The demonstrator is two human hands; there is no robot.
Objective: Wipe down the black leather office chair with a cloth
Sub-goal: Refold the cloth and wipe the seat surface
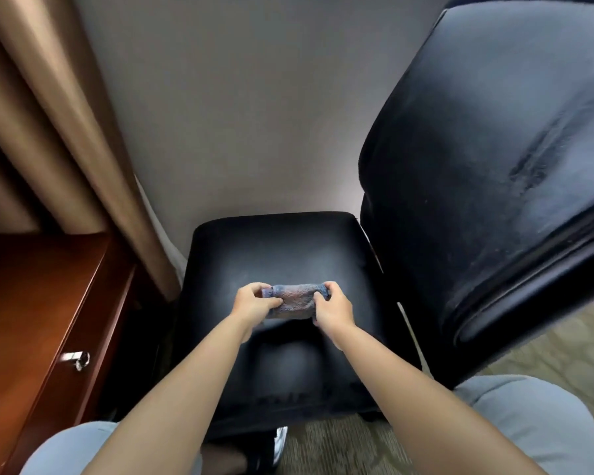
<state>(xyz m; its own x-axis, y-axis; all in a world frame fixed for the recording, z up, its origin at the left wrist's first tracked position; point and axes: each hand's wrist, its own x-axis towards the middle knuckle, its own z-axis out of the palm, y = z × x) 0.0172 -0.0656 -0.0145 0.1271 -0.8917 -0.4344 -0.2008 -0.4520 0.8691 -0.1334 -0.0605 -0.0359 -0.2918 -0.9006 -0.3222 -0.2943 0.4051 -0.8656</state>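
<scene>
A small blue-grey cloth (294, 299) is stretched between my two hands above the black leather seat (271, 248) of the chair. My left hand (252, 303) pinches its left end, and my right hand (333, 308) pinches its right end. The chair's tall black leather backrest (487, 173) rises at the right, its surface dusty and scuffed. The seat shows a pale sheen around the cloth.
A reddish wooden cabinet (38, 303) with a metal key (78, 358) in its lock stands at the left. A brown curtain (59, 125) hangs behind it, against a grey wall. Patterned carpet (340, 447) lies below, and my knees in grey shorts frame the bottom.
</scene>
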